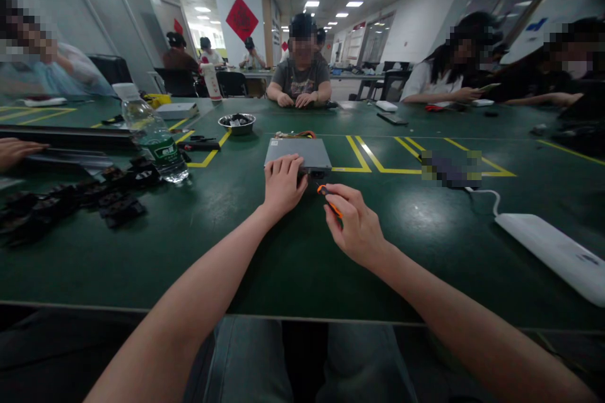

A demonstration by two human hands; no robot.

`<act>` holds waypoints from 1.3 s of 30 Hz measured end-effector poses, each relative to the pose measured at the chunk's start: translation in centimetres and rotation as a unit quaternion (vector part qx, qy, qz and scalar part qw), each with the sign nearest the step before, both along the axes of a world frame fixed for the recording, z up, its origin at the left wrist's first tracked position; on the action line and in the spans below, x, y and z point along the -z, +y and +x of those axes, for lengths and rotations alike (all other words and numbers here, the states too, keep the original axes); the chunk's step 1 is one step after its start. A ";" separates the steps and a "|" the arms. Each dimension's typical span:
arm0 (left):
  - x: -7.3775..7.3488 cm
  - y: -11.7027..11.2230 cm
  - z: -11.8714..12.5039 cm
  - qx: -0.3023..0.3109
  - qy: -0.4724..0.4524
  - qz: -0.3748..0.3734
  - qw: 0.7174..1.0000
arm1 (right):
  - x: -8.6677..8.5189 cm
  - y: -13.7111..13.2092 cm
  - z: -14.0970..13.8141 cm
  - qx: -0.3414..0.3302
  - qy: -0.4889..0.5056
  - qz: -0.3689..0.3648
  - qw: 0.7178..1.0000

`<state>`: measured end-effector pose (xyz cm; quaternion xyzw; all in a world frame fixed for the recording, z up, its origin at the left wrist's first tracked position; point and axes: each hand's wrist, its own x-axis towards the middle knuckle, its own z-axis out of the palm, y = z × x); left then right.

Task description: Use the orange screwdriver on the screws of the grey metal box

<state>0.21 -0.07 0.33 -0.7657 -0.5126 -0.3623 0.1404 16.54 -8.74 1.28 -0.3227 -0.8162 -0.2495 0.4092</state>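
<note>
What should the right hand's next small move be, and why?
Probably ease the screwdriver toward the box's near face and seat its tip, if it isn't seated already. The right hand grips the handle, the shaft points at that face, and the left hand rests on the box, which should steady it. Contact at the tip is too small to tell.

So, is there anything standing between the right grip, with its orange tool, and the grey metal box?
Nothing visible does: the orange tool in the right grip points at the near side of the grey metal box. The left grip rests on the box, beside this path. Tip contact is too small to tell.
</note>
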 end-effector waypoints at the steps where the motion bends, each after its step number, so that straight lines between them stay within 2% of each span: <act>1: 0.0 0.0 0.0 0.000 -0.001 0.001 1.000 | -0.1 0.0 0.0 0.015 0.000 0.004 1.000; 4: -0.1 -0.1 0.0 0.002 -0.002 0.005 1.000 | -0.3 -0.1 -0.1 0.046 -0.022 0.009 0.999; 8: -0.1 -0.1 -0.1 0.002 0.000 0.005 1.000 | -0.4 -0.3 -0.1 0.024 -0.039 0.011 0.999; 13: -0.1 -0.1 0.0 0.002 -0.002 0.000 1.000 | -0.3 -0.2 0.0 0.047 -0.027 0.021 0.998; 17: -0.1 -0.1 -0.1 0.002 -0.003 0.000 1.000 | -0.3 -0.3 -0.1 0.018 -0.036 0.013 0.999; 22: -0.1 -0.1 -0.1 0.002 -0.001 0.002 1.000 | -0.5 -0.5 -0.3 0.057 -0.034 0.032 0.997; 29: -0.2 -0.2 0.0 0.000 -0.003 0.000 1.000 | -0.6 -0.6 -0.5 0.022 -0.101 0.036 0.994; 33: -0.2 -0.2 -0.1 0.001 0.003 -0.003 1.000 | -0.7 -0.6 0.0 0.016 -0.088 0.039 0.995; 39: -0.2 -0.2 -0.2 0.003 0.010 0.002 1.000 | -1.2 -0.9 2.3 0.001 -0.028 0.073 0.997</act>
